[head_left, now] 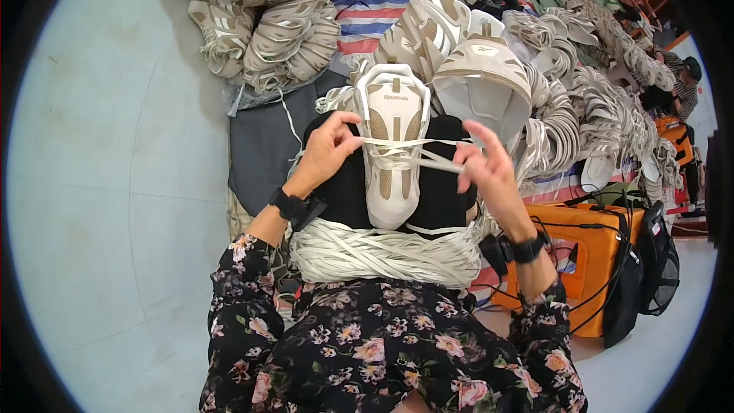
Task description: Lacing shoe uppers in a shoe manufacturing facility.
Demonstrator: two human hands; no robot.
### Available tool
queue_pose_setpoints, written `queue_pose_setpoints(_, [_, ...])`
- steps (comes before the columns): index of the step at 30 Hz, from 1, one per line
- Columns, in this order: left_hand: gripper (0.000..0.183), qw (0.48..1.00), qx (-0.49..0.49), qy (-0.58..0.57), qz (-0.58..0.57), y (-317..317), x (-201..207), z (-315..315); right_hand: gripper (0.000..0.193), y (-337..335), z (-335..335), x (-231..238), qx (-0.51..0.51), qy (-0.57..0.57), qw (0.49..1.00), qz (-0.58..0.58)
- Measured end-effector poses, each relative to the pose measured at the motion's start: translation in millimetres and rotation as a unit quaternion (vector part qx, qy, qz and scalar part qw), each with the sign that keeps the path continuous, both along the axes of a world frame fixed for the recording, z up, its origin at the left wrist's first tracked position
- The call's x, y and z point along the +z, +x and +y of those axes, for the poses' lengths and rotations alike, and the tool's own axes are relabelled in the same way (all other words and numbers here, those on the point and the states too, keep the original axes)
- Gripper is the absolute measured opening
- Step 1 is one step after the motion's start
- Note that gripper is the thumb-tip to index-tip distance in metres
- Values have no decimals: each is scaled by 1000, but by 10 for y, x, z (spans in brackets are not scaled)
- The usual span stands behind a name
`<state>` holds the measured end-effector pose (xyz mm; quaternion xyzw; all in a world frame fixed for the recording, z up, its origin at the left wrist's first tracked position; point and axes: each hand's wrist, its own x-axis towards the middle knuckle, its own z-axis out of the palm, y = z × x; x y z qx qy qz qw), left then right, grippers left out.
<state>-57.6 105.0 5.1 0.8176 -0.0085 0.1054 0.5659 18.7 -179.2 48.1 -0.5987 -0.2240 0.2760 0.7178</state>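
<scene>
A beige and white shoe upper (392, 203) lies across my black-clad lap, its toe toward me. White shoelace (409, 144) runs through its lower eyelets, with strands drawn out to both sides. At the shoe's left edge, my left hand (329, 154) pinches a strand between thumb and fingertips. My right hand (489, 172), off to the shoe's right, grips lace ends with its index finger raised; the exact hold is partly hidden. Between my waist and the shoe rests a thick bundle of white laces (382, 252).
Stacked shoe uppers (290, 38) lie at the far left, more (440, 30) just beyond the shoe, and long rows (558, 130) to the right. An orange plastic stool (566, 260) with cables and a black mesh bag (657, 268) stands at my right. Another person (686, 80) is farther off.
</scene>
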Motion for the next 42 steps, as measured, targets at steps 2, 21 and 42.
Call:
queue_pose_setpoints(2, [19, 950, -5, -299, 86, 34, 22, 30, 50, 137, 53, -114, -50, 22, 998, 26])
queue_pose_setpoints(21, [51, 898, 130, 398, -139, -330, 106, 55, 29, 341, 340, -522, -57, -245, 831, -496])
queue_pose_setpoints(42, [23, 930, 60, 354, -75, 54, 90, -433, 21, 518, 515, -374, 15, -108, 992, 68])
